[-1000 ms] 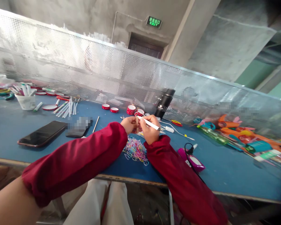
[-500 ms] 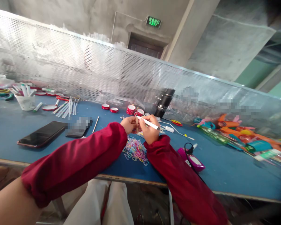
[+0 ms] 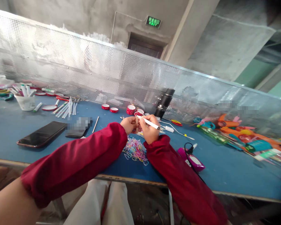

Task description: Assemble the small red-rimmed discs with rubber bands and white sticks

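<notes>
Both my hands meet above the blue table (image 3: 224,165), arms in dark red sleeves. My right hand (image 3: 149,128) is closed around a white pen-like stick (image 3: 151,123) that points right. My left hand (image 3: 129,124) pinches a small tan upright piece (image 3: 137,122) against the right hand's fingers. Just below my wrists lies a heap of thin coloured rubber bands (image 3: 135,149).
A black phone (image 3: 42,133) and a dark case (image 3: 78,127) lie at left. A white cup of markers (image 3: 26,99), loose white sticks (image 3: 66,109), red lids (image 3: 109,108), a black cylinder (image 3: 164,103), a purple device with cable (image 3: 193,159) and colourful toys (image 3: 243,136) surround a perforated metal screen (image 3: 84,72).
</notes>
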`<state>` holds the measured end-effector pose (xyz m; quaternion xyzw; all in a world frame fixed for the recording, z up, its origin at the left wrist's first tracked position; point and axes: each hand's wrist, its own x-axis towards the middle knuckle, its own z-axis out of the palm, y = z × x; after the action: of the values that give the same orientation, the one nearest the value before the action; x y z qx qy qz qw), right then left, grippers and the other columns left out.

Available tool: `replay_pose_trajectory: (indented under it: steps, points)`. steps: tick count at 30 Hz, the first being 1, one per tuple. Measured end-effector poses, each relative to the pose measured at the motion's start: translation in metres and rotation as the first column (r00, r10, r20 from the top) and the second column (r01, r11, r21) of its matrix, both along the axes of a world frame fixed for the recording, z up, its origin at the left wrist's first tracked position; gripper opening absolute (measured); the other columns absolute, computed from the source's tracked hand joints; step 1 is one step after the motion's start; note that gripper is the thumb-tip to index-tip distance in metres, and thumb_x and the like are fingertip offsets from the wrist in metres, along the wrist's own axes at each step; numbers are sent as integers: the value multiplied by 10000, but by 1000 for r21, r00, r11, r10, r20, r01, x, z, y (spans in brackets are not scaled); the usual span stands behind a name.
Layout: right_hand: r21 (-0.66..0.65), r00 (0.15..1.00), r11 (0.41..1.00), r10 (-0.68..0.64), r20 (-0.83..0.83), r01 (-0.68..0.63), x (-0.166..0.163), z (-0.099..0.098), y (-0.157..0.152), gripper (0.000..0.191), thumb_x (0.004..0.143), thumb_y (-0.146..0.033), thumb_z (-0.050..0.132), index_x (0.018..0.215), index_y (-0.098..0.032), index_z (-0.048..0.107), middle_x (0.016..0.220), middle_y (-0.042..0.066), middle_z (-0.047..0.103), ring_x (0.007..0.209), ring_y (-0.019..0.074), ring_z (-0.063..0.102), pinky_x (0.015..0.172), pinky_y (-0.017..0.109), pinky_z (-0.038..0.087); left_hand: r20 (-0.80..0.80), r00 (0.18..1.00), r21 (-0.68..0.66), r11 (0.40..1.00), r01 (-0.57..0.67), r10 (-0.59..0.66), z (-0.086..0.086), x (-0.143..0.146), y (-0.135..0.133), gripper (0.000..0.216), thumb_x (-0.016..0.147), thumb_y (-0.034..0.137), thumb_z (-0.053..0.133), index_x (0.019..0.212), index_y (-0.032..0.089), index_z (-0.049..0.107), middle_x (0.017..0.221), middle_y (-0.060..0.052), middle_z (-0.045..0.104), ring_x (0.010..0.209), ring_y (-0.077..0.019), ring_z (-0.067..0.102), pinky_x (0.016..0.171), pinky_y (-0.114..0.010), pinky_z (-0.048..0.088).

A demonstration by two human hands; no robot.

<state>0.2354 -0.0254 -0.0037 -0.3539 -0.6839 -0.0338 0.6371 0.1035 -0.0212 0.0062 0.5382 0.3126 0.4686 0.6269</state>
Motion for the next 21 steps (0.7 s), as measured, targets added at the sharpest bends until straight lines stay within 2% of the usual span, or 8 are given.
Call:
replay_pose_trajectory:
  steps: [9,15,21]
  points:
    - [-25,999,999,30,-23,-31,2,-4,5,147,866,-361,640,856,-218,609,801,45,697,714,198,667,654,340,545,-6,1000,6,1000,10,-10,-1,0,0,156,790,35,659,868,137,569,634,20,624,563,-93,631,601,-205,487]
    - [-29,999,999,23,-40,-25,3,-5,6,170,867,-389,635,860,-223,603,806,45,698,703,199,669,650,344,556,1,1000,2,1000,26,-26,-3,0,3,191,763,78,710,903,137,593,692,-3,660,570,-102,640,636,-243,507]
    - [7,999,1000,-21,-31,21,2,-1,3,162,865,-380,633,838,-224,599,756,36,681,662,190,648,615,324,538,1,999,-12,999,49,-49,-2,-1,2,211,801,31,635,980,139,608,676,-3,663,580,-95,642,593,-201,494]
